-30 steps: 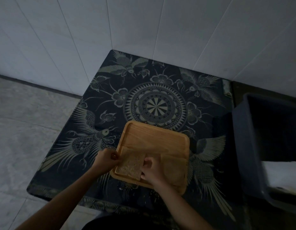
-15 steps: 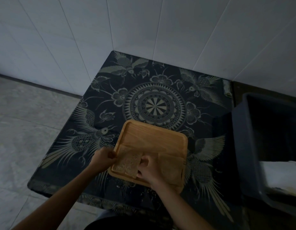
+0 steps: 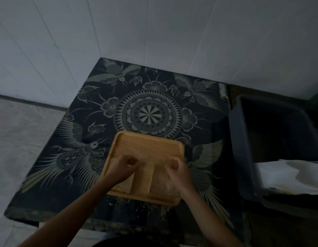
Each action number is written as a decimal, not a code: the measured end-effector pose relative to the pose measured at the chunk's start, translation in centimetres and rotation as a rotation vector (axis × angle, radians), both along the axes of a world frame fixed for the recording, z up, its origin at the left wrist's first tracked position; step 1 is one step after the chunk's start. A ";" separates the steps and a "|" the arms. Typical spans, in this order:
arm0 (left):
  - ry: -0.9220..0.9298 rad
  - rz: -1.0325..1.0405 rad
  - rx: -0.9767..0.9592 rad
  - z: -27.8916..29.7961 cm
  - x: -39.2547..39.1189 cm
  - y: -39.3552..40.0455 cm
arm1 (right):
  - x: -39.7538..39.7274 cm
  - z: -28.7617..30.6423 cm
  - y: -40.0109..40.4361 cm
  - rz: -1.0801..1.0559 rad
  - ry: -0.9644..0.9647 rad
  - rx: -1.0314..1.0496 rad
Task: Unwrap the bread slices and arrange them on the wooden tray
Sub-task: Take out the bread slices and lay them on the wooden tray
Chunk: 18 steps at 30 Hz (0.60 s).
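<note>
The setting reads as a dim corner of a home, likely a kitchen or utility area. White tiled walls (image 3: 172,32) meet in a corner well beyond the fingertips, and a grey tiled floor (image 3: 21,139) lies off to the left of the left hand (image 3: 121,169). The work surface is a small table covered with a dark batik-style cloth (image 3: 147,114) printed with birds and a central medallion. A wooden tray (image 3: 149,148) holding bread slices (image 3: 161,180) sits under both hands. To the right of the right hand (image 3: 178,175) stands a dark plastic bin (image 3: 243,157) containing white crumpled paper or wrapping (image 3: 286,177).
</note>
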<state>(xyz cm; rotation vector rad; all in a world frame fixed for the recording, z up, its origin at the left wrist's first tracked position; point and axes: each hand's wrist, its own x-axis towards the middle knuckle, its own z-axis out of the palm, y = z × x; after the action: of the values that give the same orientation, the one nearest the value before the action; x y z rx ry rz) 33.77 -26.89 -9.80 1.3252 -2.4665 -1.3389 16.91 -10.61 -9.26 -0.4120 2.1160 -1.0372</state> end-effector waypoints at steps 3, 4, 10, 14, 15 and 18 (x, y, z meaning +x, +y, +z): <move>-0.011 -0.051 0.055 -0.4 -1.4 1.2 | -1.4 -0.2 1.9 -0.032 0.043 0.002; -0.029 -0.067 0.062 -0.5 -1.7 1.5 | -1.8 -0.3 2.4 -0.042 0.049 0.007; -0.071 -0.010 0.220 -2.1 -3.1 3.6 | -2.5 -1.5 4.9 -0.112 -0.027 0.079; -0.094 -0.024 0.264 -2.6 -3.7 4.6 | -2.2 -2.4 5.7 -0.085 -0.086 0.123; -0.098 -0.015 0.277 -2.6 -3.8 4.8 | -2.1 -2.6 5.8 -0.086 -0.105 0.130; -0.099 0.026 0.308 -2.7 -3.7 5.1 | -1.7 -3.1 5.9 -0.118 -0.180 0.122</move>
<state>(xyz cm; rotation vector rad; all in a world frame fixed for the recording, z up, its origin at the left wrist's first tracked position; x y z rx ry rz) 30.02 -21.75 -12.52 1.5106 -2.3638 -1.7429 15.24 -4.66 -12.36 -0.1301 2.0475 -0.9670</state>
